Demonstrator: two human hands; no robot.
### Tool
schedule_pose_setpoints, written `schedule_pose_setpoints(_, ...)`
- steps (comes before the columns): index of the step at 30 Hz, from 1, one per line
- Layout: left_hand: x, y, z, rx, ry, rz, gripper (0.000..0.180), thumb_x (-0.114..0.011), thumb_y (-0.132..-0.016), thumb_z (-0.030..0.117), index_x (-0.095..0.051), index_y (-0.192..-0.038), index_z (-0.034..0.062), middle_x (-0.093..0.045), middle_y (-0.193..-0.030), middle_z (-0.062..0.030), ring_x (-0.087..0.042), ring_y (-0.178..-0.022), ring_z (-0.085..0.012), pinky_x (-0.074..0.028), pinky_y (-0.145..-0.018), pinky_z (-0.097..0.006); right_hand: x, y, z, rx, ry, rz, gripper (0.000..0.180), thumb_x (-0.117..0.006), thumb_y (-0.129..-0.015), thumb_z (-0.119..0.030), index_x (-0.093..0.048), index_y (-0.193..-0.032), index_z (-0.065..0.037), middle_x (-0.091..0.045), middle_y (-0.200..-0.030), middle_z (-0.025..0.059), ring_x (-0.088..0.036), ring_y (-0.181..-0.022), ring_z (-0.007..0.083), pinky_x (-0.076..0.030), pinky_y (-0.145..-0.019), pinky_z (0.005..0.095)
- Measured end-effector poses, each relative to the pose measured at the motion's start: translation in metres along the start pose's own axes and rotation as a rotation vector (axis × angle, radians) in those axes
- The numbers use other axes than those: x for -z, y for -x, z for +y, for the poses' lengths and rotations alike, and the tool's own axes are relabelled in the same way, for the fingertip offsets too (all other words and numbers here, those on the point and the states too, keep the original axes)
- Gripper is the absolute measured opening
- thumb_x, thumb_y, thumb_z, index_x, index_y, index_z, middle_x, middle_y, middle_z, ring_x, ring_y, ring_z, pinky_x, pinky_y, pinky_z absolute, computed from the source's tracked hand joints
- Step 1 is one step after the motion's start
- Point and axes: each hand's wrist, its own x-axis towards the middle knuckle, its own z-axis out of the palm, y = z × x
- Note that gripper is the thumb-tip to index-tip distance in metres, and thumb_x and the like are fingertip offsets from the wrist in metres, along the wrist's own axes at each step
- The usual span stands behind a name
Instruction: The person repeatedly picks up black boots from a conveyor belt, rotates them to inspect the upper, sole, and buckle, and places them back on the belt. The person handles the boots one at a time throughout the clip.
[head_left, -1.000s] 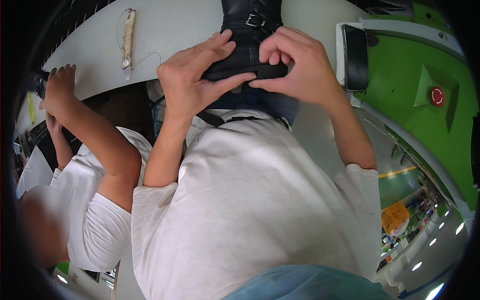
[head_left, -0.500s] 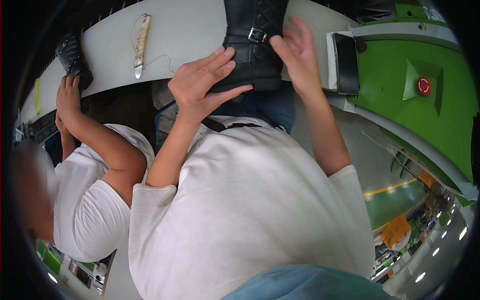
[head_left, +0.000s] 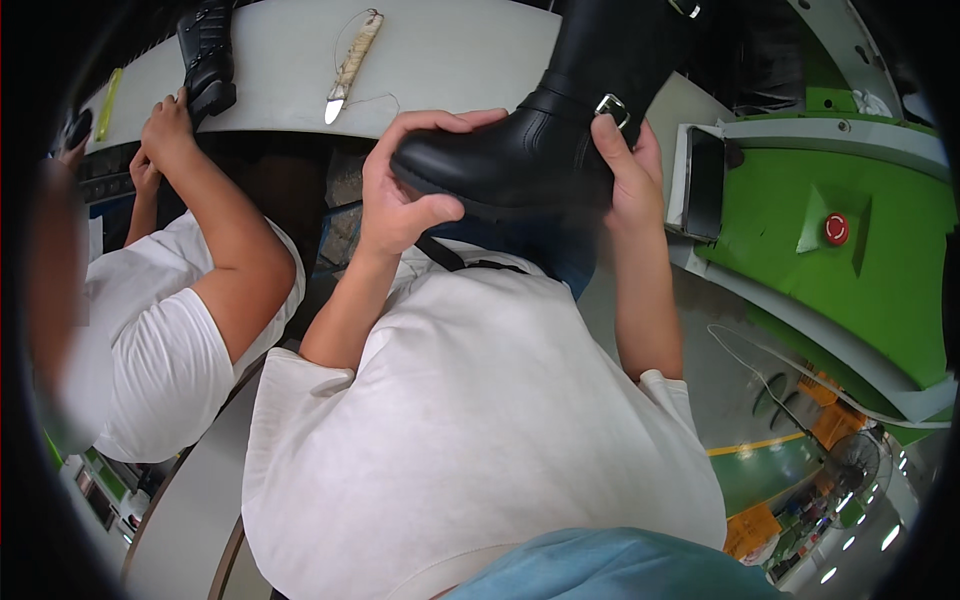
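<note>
Black boot (head_left: 520,150) held up at the near edge of the pale table (head_left: 285,45), toe to the wearer's left, shaft running up and right. Left hand (head_left: 390,195) cupped round the toe, fingers along the far side, thumb near the sole edge; right hand (head_left: 635,180) closed about the ankle, thumb just beside the buckle (head_left: 612,108), fingers partly hidden. Progress, as judged: boot looks made up, with strap and buckle on and no loose part visible. Handling not finished, since both hands hold it and it is not set down. Sole edge dark and blurred; any work left there cannot be told. Wrapped-handle knife (head_left: 352,70) lies on the table, apart from both hands.
</note>
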Motion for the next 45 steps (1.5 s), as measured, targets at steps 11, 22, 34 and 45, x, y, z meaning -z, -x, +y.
schedule_pose_setpoints(11,-0.011,-0.06,0.005,-0.205,-0.446,0.048,0.097,-0.101,-0.084,0.034,-0.052,-0.159,-0.0004,-0.057,-0.165,-0.0204,-0.054,-0.156,-0.0346,-0.043,-0.13,-0.052,-0.04,0.015,-0.012,0.524,0.489,0.205,0.063,-0.102,-0.085,-0.012,-0.067,-0.136,0.0,-0.08,-0.12,0.0089,-0.075,-0.106,0.0176,-0.06,-0.099,0.0353)
schedule_pose_setpoints(22,-0.071,-0.057,0.046,-0.253,-0.362,0.235,0.028,-0.081,-0.102,0.004,-0.076,-0.129,-0.0052,-0.081,-0.121,-0.0085,-0.074,-0.109,-0.0164,-0.059,-0.099,-0.034,-0.044,0.019,-0.006,0.649,0.757,-0.244,0.085,-0.101,-0.078,-0.019,-0.067,-0.156,-0.012,-0.052,-0.159,0.0244,-0.056,-0.149,0.0428,-0.051,-0.122,0.049)
schedule_pose_setpoints(34,-0.006,-0.046,-0.024,-0.254,-0.435,0.636,0.035,-0.069,-0.117,0.024,-0.077,-0.122,-0.0095,-0.08,-0.114,-0.0111,-0.072,-0.095,-0.014,-0.059,-0.089,-0.031,0.032,-0.016,0.021,0.461,0.391,0.11,0.01,-0.078,-0.107,-0.008,-0.078,-0.111,0.002,-0.078,-0.104,0.0046,-0.074,-0.096,0.0108,-0.058,-0.089,0.0281)
schedule_pose_setpoints(45,0.078,-0.296,0.245,-1.466,-1.262,1.238,0.037,-0.07,-0.108,0.026,-0.077,-0.122,-0.0073,-0.08,-0.098,-0.0167,-0.076,-0.083,-0.0343,-0.06,-0.079,-0.049,0.012,-0.033,0.023,0.415,0.646,-0.039,0.011,-0.082,-0.103,-0.009,-0.081,-0.109,0.0,-0.08,-0.098,0.0069,-0.076,-0.086,0.0132,-0.06,-0.079,0.0292)
